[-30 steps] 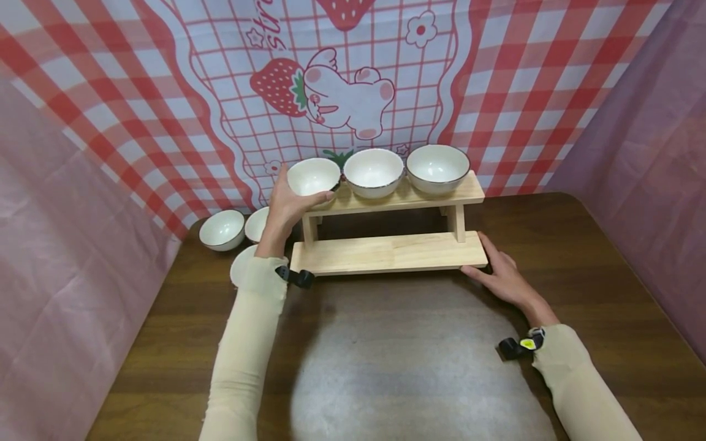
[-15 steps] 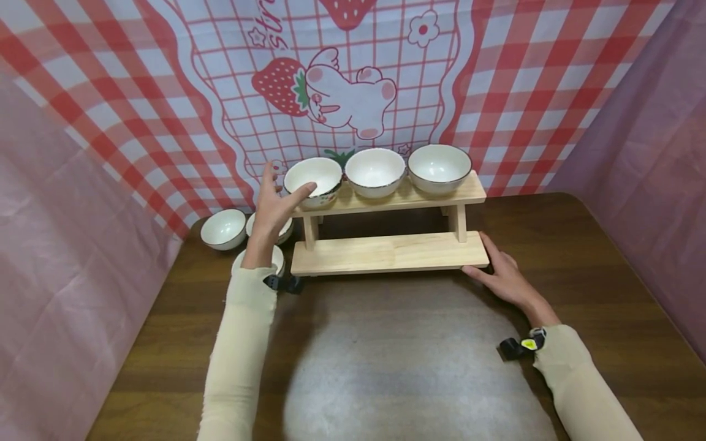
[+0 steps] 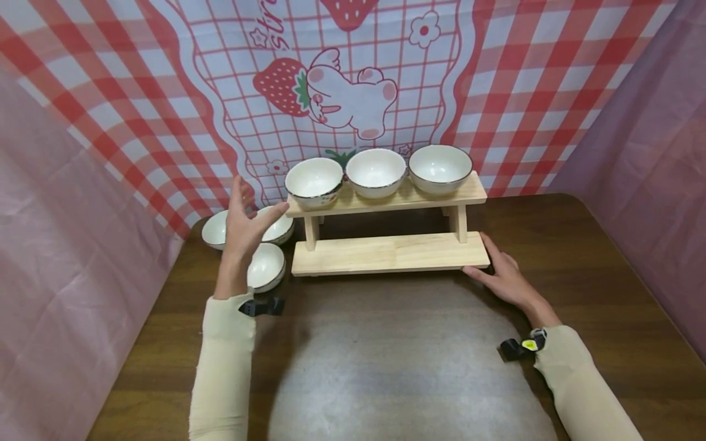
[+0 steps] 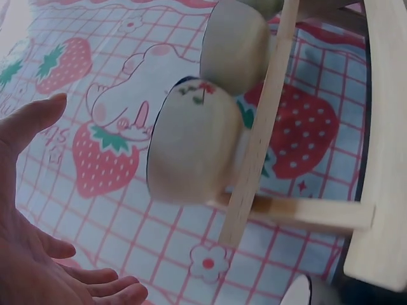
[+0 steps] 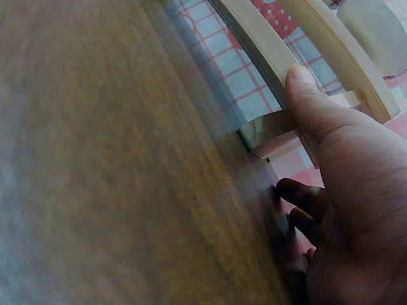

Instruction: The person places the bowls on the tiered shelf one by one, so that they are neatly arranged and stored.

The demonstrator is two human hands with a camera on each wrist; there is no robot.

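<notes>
My left hand (image 3: 241, 229) is off the shelf with its fingers spread, above the bowls at the left; it holds nothing. A white bowl with a dark rim (image 3: 314, 180) sits on the left end of the top shelf, apart from that hand; its floral side shows in the left wrist view (image 4: 194, 143). Beside it stand a middle bowl (image 3: 376, 171) and a right bowl (image 3: 440, 168). My right hand (image 3: 507, 278) grips the right end of the two-tier wooden stand (image 3: 386, 254) at its lower shelf, thumb along the board edge (image 5: 305, 79).
Three more white bowls stand on the table left of the stand: a front one (image 3: 267, 266), a back one (image 3: 280, 228) and a far-left one (image 3: 214, 229), partly hidden by my left hand. A checked strawberry cloth (image 3: 342, 79) hangs behind the brown table (image 3: 413, 355).
My left hand has let go of the left bowl on the top shelf and moved left and toward me. The bowl stays on the shelf. My right hand keeps its place.
</notes>
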